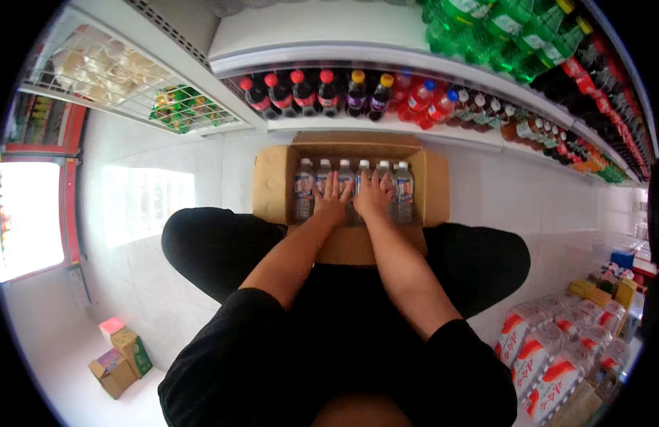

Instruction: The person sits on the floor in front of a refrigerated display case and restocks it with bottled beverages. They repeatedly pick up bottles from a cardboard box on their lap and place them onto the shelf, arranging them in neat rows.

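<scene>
An open cardboard box [355, 244] stands on the floor between my knees, its flaps folded outward. Inside lies a row of several clear plastic bottles [405, 184] with white caps and blue picture labels. My left hand [331, 200] rests over the bottles left of the middle, palm down with fingers spread. Beside it my right hand [373, 196] lies over the bottles right of the middle, its fingers also apart. Neither hand is closed around a bottle. The labels under my hands are partly hidden, and whether more bottles lie beneath cannot be seen.
Ahead, a low white shelf [383, 125] holds dark cola bottles [302, 93] and red drink bottles [419, 100]. Green bottles [492, 32] fill the shelf above. A wire rack [196, 107] stands left. Wrapped bottle packs [553, 363] sit at right, small cartons [116, 368] lower left.
</scene>
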The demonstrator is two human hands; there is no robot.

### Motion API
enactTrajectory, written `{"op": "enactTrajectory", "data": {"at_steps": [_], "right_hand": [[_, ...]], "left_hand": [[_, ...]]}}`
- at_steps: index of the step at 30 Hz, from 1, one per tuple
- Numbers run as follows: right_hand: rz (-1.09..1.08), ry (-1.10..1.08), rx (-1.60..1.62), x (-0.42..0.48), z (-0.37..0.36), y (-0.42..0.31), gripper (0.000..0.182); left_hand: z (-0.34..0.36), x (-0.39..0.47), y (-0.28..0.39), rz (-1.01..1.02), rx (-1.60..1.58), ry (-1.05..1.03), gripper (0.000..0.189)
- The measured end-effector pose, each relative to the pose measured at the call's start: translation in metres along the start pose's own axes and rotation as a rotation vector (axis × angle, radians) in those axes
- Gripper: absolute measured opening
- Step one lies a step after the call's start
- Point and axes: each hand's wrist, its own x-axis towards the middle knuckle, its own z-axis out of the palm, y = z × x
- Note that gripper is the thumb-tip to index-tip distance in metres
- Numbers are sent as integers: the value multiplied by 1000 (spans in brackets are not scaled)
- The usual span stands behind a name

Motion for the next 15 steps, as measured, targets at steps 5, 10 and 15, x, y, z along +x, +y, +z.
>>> {"op": "enactTrajectory", "data": {"at_steps": [5,10,15], "right_hand": [[2,-232,-7,2,-28,-10,84],[15,-218,19,5,-17,-3,100],[-8,-265,-56,2,-27,-7,105]], "left_hand": [[-10,-8,-8,11,-216,-94,107],[-65,-26,-14,80,-687,277,51],[-214,-68,-63,147,-1172,1278,7]]}}
